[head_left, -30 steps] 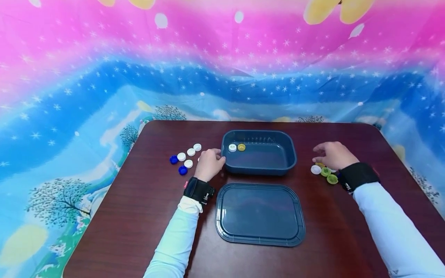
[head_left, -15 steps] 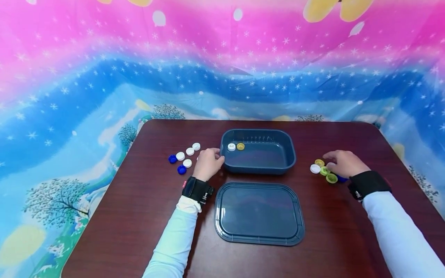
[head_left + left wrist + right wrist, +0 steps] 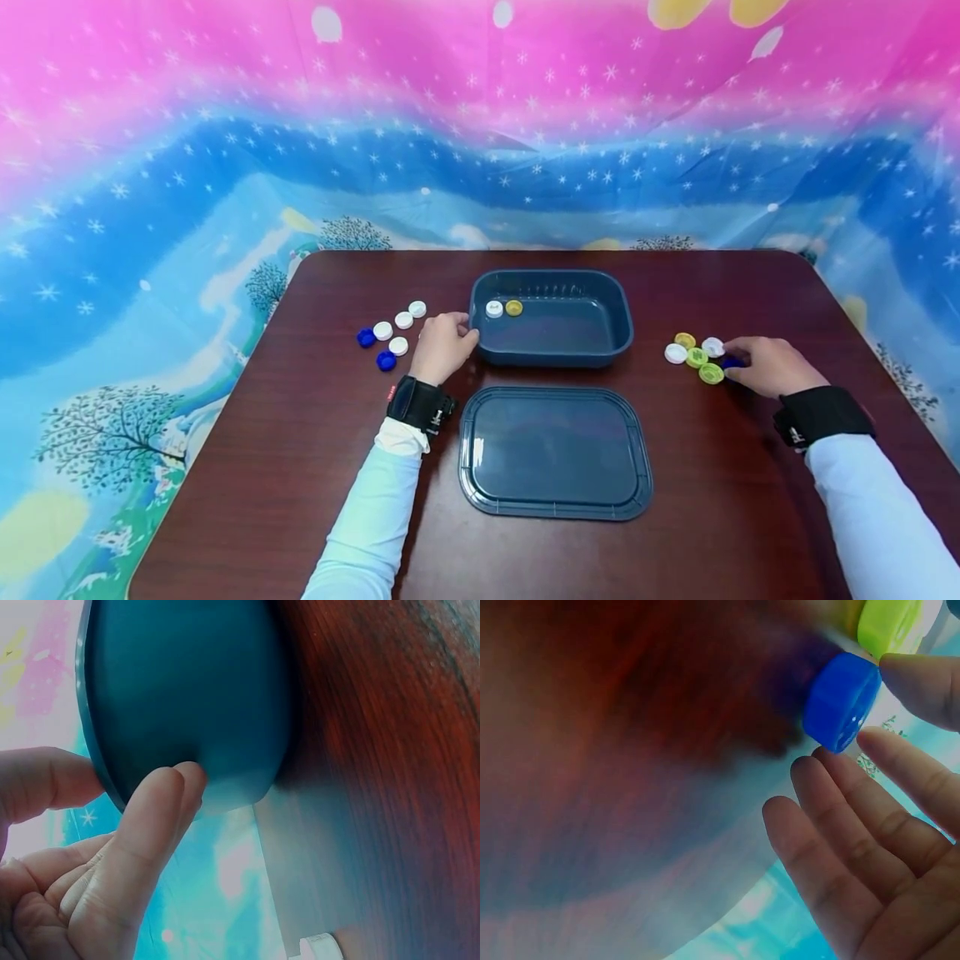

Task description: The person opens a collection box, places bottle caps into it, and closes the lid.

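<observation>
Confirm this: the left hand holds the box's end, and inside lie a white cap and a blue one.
Not blue: the head view shows a yellow cap beside the white cap in the box. The left hand does hold the box's end.

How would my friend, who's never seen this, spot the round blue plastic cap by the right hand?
Find the dark blue-grey rectangular plastic box. To its right is a cluster of round plastic caps. There, the round blue plastic cap touching the right hand is the only blue one.
</observation>
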Demonstrator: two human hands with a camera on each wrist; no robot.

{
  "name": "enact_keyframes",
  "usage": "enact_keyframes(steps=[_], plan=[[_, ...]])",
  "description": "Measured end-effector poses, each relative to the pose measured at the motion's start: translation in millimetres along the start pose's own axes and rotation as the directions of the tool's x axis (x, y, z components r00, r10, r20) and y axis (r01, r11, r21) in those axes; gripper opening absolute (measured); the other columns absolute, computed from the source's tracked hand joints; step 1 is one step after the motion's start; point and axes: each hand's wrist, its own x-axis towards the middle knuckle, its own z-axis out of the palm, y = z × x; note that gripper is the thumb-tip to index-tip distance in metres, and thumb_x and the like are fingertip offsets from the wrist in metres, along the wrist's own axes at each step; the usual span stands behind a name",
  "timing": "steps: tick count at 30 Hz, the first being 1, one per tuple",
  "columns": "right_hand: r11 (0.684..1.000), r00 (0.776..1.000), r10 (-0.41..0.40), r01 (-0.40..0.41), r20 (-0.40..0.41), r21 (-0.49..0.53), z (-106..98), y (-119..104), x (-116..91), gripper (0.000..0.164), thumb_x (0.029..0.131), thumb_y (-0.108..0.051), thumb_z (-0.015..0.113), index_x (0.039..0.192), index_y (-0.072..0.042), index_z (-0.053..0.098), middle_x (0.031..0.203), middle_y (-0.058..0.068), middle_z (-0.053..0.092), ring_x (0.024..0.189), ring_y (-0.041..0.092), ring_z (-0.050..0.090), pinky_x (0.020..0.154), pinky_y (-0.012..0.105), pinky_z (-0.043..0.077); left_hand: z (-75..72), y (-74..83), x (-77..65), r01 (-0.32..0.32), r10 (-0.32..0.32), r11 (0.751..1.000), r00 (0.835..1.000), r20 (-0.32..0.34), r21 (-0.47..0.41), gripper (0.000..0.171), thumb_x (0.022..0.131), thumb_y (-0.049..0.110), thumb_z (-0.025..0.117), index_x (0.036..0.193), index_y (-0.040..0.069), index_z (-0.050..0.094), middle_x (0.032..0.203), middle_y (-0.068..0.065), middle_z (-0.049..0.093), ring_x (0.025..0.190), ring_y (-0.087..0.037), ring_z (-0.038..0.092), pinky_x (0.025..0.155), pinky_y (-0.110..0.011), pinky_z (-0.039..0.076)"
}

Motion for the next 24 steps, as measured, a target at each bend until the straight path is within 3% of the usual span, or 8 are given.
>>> enact_keyframes(steps=[24], plan=[[1.0, 0.998, 0.008, -0.01, -0.055, -0.029, 3.6, -1.2, 1.5, 0.046, 0.087, -0.011, 0.07, 0.123, 0.014, 0.056, 0.109, 0.037, 0.057, 0.094, 0.048, 0.057, 0.08, 0.063, 0.046, -1.7, 0.9, 0.3, 0.011, -0.011, 1.0, 1.0, 0.008, 0.007, 0.034, 0.091, 0.015, 0.066, 0.119, -0.003, 0.068, 0.086, -0.009, 0.071, 0.08, -0.021, 0.067, 0.08, -0.039, 0.055]])
